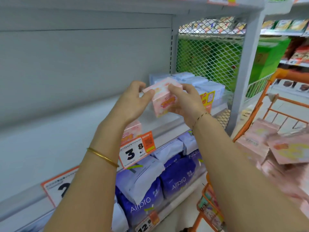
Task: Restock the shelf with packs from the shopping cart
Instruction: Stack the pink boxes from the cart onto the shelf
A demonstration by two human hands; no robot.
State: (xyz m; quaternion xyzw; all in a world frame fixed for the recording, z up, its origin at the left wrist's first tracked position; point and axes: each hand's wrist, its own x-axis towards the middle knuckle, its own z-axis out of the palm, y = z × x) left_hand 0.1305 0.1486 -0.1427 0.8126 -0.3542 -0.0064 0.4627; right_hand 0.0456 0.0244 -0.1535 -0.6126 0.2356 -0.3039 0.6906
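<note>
Both arms reach forward: our left hand (132, 102) and right hand (186, 101) pinch a pink pack (164, 104) from either side with curled fingers, holding it above the grey shelf (66, 139). A second pack (133, 129) stands on that shelf behind our left wrist. More pink packs (260, 136) lie in the orange cart (278, 73); purple bags (177, 180) fill the tier below.
</note>
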